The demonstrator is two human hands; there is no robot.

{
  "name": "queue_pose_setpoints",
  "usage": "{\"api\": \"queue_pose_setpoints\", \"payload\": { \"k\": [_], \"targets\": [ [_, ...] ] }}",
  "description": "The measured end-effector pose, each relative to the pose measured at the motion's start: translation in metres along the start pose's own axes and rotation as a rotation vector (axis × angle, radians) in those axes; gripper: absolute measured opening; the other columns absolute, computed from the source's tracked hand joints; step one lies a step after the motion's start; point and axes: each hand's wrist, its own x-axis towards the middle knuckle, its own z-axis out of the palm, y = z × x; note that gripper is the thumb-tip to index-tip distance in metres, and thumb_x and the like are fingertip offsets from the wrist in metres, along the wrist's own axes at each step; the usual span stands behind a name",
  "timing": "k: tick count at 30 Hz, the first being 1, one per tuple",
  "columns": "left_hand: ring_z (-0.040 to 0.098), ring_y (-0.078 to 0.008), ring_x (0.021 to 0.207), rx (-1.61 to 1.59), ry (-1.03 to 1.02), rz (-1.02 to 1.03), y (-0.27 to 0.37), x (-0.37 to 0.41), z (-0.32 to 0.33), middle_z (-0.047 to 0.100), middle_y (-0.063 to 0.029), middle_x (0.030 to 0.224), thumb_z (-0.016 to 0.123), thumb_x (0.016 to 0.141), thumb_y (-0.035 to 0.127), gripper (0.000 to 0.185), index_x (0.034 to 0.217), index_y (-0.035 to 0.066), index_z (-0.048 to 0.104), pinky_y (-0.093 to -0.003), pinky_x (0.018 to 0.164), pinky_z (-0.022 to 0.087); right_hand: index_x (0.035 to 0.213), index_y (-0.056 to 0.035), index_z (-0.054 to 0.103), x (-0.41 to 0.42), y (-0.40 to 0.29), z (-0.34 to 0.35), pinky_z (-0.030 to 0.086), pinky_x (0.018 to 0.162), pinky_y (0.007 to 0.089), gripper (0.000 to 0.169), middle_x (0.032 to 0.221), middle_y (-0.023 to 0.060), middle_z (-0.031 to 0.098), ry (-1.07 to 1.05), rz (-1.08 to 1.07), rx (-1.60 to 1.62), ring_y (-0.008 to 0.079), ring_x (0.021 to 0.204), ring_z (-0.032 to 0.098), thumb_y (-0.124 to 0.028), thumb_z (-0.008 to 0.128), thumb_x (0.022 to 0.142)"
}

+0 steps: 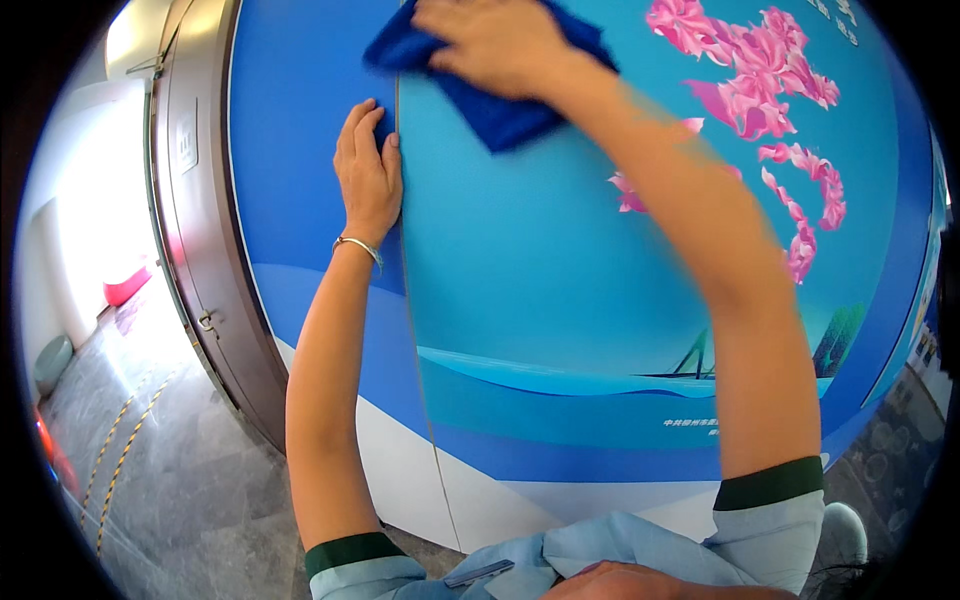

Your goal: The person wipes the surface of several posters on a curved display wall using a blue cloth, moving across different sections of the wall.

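Observation:
My right hand (pixel 495 45) is spread over a dark blue cloth (pixel 499 124) and presses it against the upper part of a printed wall panel (pixel 525 262). Hand and cloth are slightly blurred, and one corner of the cloth hangs downward. My left hand (pixel 367 169) rests on the panel beside a vertical seam (pixel 411 315), holding nothing, its thumb a little apart from the fingers. A thin bracelet (pixel 360 244) circles the left wrist. Pink petal artwork (pixel 757 75) and some writing are printed on the panel, partly hidden by my right forearm.
At the left stands a brown door (pixel 202 225) with a metal handle (pixel 206 321). Beyond it, grey tiled floor (pixel 195 487) carries yellow-black striped lines (pixel 127 442). A grey-green pot (pixel 54 364) and a pink object (pixel 127 285) sit near the bright far wall.

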Motion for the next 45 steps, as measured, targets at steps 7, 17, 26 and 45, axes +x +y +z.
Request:
{"api": "queue_pose_setpoints", "payload": {
  "k": [7,17,26,45],
  "targets": [
    [0.037,-0.0344,0.142,-0.131,-0.08,0.053,0.004,-0.013,0.003,0.04,-0.016,0.154,0.05,0.102,0.03,0.05,0.142,0.002,0.046,-0.0444,0.116,0.029,0.135,-0.0068,0.055,-0.001,0.096,-0.052,0.033,0.111,0.0511,0.053,0.147,0.0122,0.05,-0.022,0.366,-0.4,0.0318,0.138,0.041,-0.042,0.052,0.096],
    [0.037,-0.0346,0.142,-0.103,-0.058,0.101,0.002,-0.017,0.006,0.042,-0.0167,0.153,0.052,0.098,0.02,0.048,0.142,0.002,0.046,-0.0459,0.116,0.028,0.137,-0.0154,0.058,-0.06,-0.056,-0.038,0.03,0.115,0.046,0.058,0.148,0.0014,0.051,-0.225,-0.041,-0.085,0.0242,0.138,0.043,-0.04,0.068,0.085],
    [0.036,-0.0344,0.143,-0.022,-0.108,0.104,-0.001,-0.014,0.004,0.039,-0.017,0.155,0.047,0.101,0.025,0.051,0.145,0.0,0.043,-0.0441,0.116,0.027,0.129,-0.0137,0.063,-0.132,-0.109,-0.065,0.031,0.114,0.0462,0.064,0.142,0.0007,0.056,-0.26,-0.067,0.203,0.0232,0.135,0.044,-0.046,0.075,0.075],
    [0.029,-0.0327,0.148,0.003,-0.1,0.158,0.0,-0.019,0.008,0.035,-0.0155,0.158,0.046,0.103,0.037,0.06,0.15,0.001,0.036,-0.0446,0.119,0.023,0.151,-0.0092,0.039,-0.26,0.226,-0.251,0.027,0.114,0.0557,0.066,0.158,0.0108,0.037,-0.131,1.136,-0.694,0.0351,0.145,0.033,-0.051,0.041,0.1]
  ]
}}
